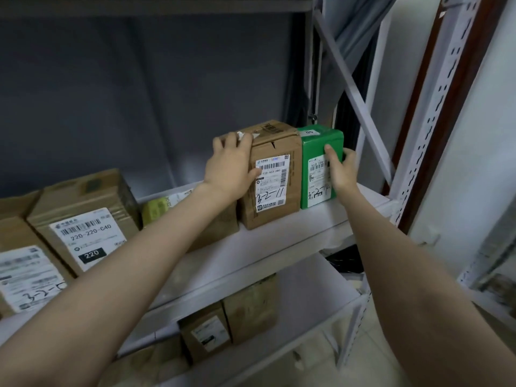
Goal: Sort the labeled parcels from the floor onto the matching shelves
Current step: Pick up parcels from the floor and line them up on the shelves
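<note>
A brown cardboard parcel (275, 174) stands upright on the white shelf (282, 247), its label hand-marked 3-2-11. My left hand (230, 166) grips its left side, fingers over the top corner and thumb on the front label. Touching it on the right stands a green parcel (321, 143) with a white label. My right hand (342, 170) holds the green parcel's front right edge, thumb on the label face and fingers round its right side.
More brown labelled parcels (83, 219) lie at the shelf's left, with a yellow-green packet (155, 209) behind my left forearm. Two boxes (231, 317) sit on the lower shelf. A grey perforated upright (430, 121) and diagonal brace (354, 96) bound the right side.
</note>
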A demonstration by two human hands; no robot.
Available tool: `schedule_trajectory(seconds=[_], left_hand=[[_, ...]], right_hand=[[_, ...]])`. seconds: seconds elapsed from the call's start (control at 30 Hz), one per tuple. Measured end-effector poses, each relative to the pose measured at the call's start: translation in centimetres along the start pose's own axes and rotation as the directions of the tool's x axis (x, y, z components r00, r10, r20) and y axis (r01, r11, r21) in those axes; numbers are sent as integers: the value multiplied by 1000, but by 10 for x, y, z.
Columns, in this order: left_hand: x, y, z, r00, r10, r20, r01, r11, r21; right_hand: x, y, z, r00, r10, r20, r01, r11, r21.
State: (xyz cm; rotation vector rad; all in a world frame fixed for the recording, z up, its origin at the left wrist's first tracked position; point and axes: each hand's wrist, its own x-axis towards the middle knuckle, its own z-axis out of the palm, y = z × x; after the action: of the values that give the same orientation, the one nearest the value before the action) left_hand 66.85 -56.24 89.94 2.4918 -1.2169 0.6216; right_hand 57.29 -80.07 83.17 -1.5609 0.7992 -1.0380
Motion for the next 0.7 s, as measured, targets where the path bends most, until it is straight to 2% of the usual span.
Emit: schedule_trajectory(seconds=[0.3,0.37,0.43,0.5,0.6,0.7], left_hand=[[-7,16,-8,993,-94,-72,99,992,75],[-14,17,-5,991,-89,-96,97,992,83],[-25,17,0,989,-92,-117,100,993,67],[-40,15,6,983,-104,-150,112,993,47],[-67,11,13,969,-158,-192,158,987,-12],[-104,12,22,945,-187,-269,181,982,-48]], right_hand=[[-17,13,-6,997,38,66,-43,996,75],[-29,23,-4,1000,24,16,-25,999,22],[-47,37,-1,994,-48,-95,36,992,-119],[-71,53,6,969,-178,-173,134,961,-241],[-116,69,16,899,-365,-243,294,913,-283],[-162,87,29,831,-513,-215,440,843,-310]])
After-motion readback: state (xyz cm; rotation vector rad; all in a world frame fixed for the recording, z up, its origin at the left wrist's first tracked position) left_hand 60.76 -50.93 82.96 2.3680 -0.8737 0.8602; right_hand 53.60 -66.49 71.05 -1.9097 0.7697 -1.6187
